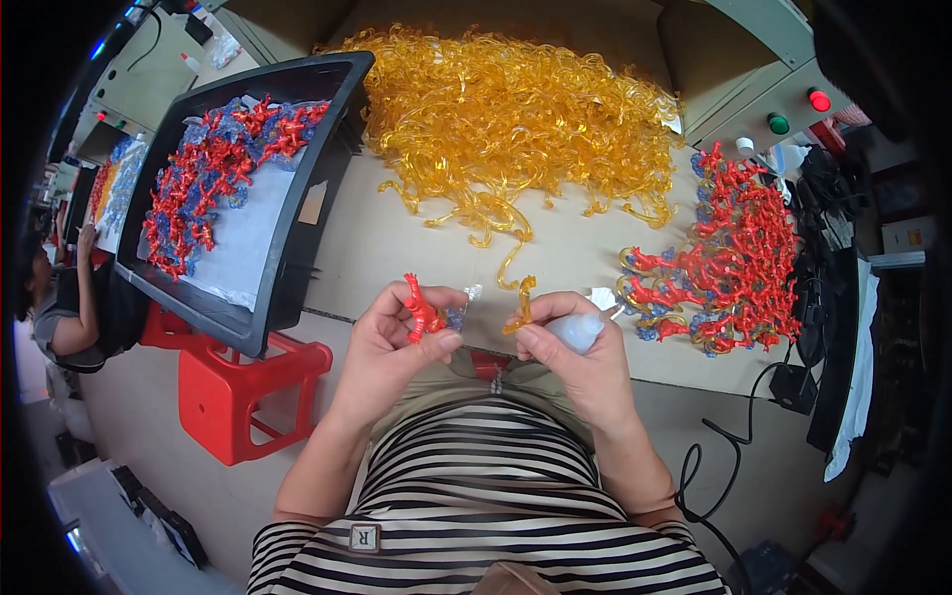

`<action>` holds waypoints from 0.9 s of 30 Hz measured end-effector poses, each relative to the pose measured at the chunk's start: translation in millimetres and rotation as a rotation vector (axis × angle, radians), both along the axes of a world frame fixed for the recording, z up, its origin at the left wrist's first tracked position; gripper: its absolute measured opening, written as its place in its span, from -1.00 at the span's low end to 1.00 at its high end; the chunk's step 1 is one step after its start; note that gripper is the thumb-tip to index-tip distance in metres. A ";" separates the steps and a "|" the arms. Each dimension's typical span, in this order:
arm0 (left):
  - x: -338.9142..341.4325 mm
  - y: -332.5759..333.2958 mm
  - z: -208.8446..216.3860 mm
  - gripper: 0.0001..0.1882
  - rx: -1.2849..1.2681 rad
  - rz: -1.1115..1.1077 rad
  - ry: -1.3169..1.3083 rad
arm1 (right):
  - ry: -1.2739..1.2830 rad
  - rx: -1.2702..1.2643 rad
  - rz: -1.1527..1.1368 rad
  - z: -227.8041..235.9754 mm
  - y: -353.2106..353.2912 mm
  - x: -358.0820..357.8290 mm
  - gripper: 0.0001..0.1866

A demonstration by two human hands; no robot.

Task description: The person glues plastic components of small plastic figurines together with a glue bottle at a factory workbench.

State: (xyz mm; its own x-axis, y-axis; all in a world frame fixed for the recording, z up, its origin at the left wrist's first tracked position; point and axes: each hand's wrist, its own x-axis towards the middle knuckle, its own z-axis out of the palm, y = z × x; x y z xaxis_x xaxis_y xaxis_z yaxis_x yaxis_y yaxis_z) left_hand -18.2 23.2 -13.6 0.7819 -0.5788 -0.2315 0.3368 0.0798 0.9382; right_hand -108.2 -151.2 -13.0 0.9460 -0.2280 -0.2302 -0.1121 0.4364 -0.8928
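Near the table's front edge, my left hand [389,347] is closed round a small red plastic figurine [420,309] with a translucent blue part [456,315] at its lower end. To its right, my right hand [585,372] pinches a curved translucent amber plastic piece [522,305] between thumb and finger. A pale, soft-looking squeeze bottle [575,331] with a thin white tip also rests in the right hand, partly covered by the fingers. The figurine and the amber piece are apart. Beyond my hands lies a big heap of similar amber pieces [506,119].
A black tray [288,228] of red and blue figurines stands at the left, above a red stool [223,402]. Many red figurines with amber parts [734,258] crowd the table's right side. A black cable [734,436] hangs there. Another person [69,307] sits far left.
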 end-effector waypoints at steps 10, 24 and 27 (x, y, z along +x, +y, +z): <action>-6.2 -1.8 -1.4 -0.71 -0.083 -0.031 0.106 | 0.008 -0.144 -0.015 6.3 3.0 1.3 -0.84; -6.8 -4.7 0.6 -0.71 -0.017 -0.058 -0.020 | -0.126 -0.561 -0.085 3.6 2.8 4.8 -0.81; -5.9 -5.0 3.1 -0.71 -0.020 -0.075 -0.018 | -0.160 -0.632 -0.081 5.4 2.9 5.2 -0.80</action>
